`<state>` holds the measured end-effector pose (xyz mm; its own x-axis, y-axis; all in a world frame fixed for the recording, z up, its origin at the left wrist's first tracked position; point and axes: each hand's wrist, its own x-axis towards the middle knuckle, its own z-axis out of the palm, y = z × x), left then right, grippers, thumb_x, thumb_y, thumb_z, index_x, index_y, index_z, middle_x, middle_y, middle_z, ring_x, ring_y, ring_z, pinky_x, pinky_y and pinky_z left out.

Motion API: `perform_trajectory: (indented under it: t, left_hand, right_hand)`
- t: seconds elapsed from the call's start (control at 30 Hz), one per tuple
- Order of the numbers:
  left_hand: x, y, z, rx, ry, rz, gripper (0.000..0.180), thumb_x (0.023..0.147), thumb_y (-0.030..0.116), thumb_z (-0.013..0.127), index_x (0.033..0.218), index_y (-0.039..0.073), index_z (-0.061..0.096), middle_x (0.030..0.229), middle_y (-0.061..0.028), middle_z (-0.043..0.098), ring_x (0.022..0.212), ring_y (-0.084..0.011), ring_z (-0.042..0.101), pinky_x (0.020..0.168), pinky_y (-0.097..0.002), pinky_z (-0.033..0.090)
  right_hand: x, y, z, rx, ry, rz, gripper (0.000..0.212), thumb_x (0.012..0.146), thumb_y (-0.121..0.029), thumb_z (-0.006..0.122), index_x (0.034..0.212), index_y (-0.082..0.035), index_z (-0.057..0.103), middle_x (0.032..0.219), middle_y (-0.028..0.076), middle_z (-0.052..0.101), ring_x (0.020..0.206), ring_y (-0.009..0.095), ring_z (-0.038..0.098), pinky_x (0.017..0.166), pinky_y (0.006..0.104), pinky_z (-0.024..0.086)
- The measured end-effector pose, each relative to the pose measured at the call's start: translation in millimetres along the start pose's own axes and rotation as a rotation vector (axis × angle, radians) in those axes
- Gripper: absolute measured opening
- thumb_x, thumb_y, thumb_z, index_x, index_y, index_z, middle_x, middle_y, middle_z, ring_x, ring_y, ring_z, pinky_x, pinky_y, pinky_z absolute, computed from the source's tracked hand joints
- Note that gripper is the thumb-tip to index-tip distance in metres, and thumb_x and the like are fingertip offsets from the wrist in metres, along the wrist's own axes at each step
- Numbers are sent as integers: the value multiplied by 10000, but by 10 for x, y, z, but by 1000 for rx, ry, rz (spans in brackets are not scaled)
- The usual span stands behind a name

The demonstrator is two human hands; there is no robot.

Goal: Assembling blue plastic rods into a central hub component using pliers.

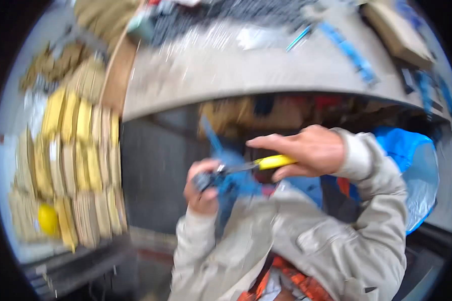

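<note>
My right hand [314, 150] grips a yellow-handled tool [276, 161], its index finger stretched out above the handle and its thumb below. A thin metal shaft or blade runs left from the handle; blur hides its exact kind. The metal end meets a small dark grey piece [202, 181], which my left hand [202, 193] holds between closed fingers, in front of my body. What the piece is, I cannot make out. Just beyond it a blue strip [212, 134] slants upward, blurred; whether it joins the piece, I cannot tell.
A pale worktable [186, 75] curves ahead, with a heap of dark grey pieces [211, 20], a blue pen-like stick [298, 39] and a blue strip [349, 52] on it. Stacked yellow-beige bundles [80, 150] stand left. A blue bag [412, 150] sits right, beside my right arm.
</note>
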<state>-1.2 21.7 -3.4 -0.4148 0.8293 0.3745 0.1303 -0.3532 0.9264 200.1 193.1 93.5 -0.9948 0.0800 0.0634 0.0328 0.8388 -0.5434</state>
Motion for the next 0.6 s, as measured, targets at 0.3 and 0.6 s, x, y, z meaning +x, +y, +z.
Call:
perform_trajectory:
  t: [0.3,0.6]
  left_hand:
    - [229,175,-598,-223,344,116,608,826,630,397,1091,87,466,823,-46,604,760,-184,609,744,-313,474]
    - [213,-196,-1088,-845,381,15,546,820,589,459,1101,125,522,935,11,597,861,-139,584,761,-321,488]
  right_hand:
    - [177,1439,-231,-803,317,549,665,753,-504,609,1248,-114,395,836,91,556,627,244,593,538,353,485]
    - [327,1104,505,-451,631,-37,687,605,-289,758,1188,-114,440,1107,87,537,948,266,557,804,361,471]
